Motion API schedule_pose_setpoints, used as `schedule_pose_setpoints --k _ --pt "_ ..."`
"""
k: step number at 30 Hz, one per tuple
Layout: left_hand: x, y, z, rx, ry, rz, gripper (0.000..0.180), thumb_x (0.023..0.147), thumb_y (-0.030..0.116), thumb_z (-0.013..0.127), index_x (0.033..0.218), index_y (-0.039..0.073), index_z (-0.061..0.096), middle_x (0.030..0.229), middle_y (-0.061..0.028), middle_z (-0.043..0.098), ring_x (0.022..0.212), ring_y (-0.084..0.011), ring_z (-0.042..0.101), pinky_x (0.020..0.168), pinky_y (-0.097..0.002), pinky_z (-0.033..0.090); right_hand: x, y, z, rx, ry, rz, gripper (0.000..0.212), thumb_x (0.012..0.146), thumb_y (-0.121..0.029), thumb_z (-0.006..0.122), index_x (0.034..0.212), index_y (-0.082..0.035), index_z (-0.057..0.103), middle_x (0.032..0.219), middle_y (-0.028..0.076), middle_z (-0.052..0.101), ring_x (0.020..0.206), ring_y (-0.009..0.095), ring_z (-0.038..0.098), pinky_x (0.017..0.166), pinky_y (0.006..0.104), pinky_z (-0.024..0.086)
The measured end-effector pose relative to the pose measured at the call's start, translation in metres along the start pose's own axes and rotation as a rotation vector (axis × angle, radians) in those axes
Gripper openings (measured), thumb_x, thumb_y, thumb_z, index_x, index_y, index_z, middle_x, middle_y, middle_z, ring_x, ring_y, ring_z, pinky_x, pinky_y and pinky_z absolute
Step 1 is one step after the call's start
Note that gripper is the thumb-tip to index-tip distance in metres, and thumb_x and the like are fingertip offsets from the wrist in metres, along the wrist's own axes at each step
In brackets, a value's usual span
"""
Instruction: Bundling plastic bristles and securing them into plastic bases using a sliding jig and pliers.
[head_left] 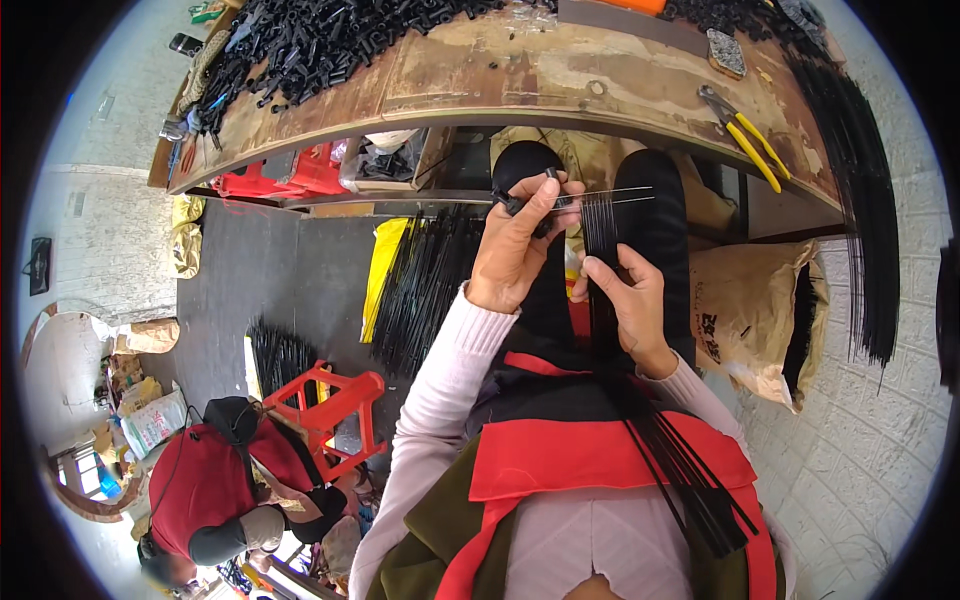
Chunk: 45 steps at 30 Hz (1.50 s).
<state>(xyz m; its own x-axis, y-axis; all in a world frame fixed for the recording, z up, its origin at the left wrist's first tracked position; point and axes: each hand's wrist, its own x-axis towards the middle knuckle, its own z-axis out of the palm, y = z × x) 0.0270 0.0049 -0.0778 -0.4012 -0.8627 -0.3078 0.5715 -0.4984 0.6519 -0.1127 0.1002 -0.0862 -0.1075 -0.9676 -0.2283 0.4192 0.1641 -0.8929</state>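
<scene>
My left hand [519, 235] is closed around small black plastic pieces [512, 202]. Two thin silvery wires [632, 194] stick out from its fingers to the right, crossing the upper ends of a bundle of thin black rods [601, 232]. My right hand [630, 302] grips that bundle lower down, thumb and fingers pressed against it. The rods stand side by side in a flat row at the top, and their lower ends fan out over my red apron [560, 455]. How the wires meet the rods is too fine to make out.
A wooden bench [480, 75] ahead carries a heap of black plastic pieces [330, 45], yellow-handled pliers [745, 140] and black rods [850, 200] hanging over its right side. More rods [425, 290] lie left. A paper sack [750, 310] stands right. Another person [205, 490] works lower left near a red stool [335, 410].
</scene>
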Motion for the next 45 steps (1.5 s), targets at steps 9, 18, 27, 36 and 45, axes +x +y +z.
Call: schedule_pose_setpoints --k 9,18,27,36,45 --pt "-0.001 0.001 0.0 0.039 -0.019 0.023 0.028 0.093 0.021 0.067 0.115 0.003 0.064 0.104 -0.0076 0.067 0.093 -0.0147 0.066 0.079 -0.0261 0.057 -0.004 0.003 -0.002 0.015 -0.003 -0.015 0.02 0.093 -0.011 0.066 0.103 0.006 0.064 0.079 0.006 0.064 0.068 0.013 0.063 0.064 0.0253 0.053" --pt "-0.002 -0.003 0.007 0.062 0.009 -0.009 0.028 0.092 0.019 0.069 0.115 0.003 0.066 0.104 -0.0077 0.067 0.09 -0.0138 0.067 0.076 -0.0235 0.057 -0.004 -0.001 -0.003 0.033 -0.023 -0.032 0.019 0.093 -0.01 0.065 0.104 0.006 0.064 0.079 0.007 0.065 0.068 0.013 0.063 0.064 0.025 0.053" --pt "-0.003 -0.004 0.009 0.077 0.003 0.006 0.027 0.091 0.019 0.07 0.113 0.004 0.067 0.106 -0.0062 0.068 0.089 -0.0109 0.065 0.073 -0.022 0.055 -0.002 0.0 -0.004 0.02 -0.044 -0.029 0.019 0.094 -0.01 0.065 0.105 0.005 0.064 0.079 0.007 0.065 0.068 0.012 0.062 0.064 0.0245 0.052" --pt "-0.015 0.003 0.008 -0.034 -0.041 -0.06 0.032 0.092 0.013 0.067 0.122 0.001 0.063 0.112 -0.0073 0.067 0.098 -0.013 0.064 0.086 -0.0265 0.053 -0.003 0.001 0.002 0.011 -0.008 -0.049 0.016 0.094 -0.009 0.065 0.103 0.004 0.063 0.079 0.006 0.064 0.069 0.011 0.062 0.064 0.0248 0.054" --pt "-0.026 0.001 0.016 0.219 0.034 0.058 0.044 0.092 0.008 0.065 0.133 -0.003 0.053 0.12 -0.0116 0.065 0.11 -0.0168 0.06 0.094 -0.0286 0.048 0.0 -0.014 0.007 0.022 0.04 -0.067 0.015 0.092 -0.006 0.066 0.103 0.005 0.063 0.086 0.006 0.067 0.074 0.012 0.065 0.073 0.0249 0.055"
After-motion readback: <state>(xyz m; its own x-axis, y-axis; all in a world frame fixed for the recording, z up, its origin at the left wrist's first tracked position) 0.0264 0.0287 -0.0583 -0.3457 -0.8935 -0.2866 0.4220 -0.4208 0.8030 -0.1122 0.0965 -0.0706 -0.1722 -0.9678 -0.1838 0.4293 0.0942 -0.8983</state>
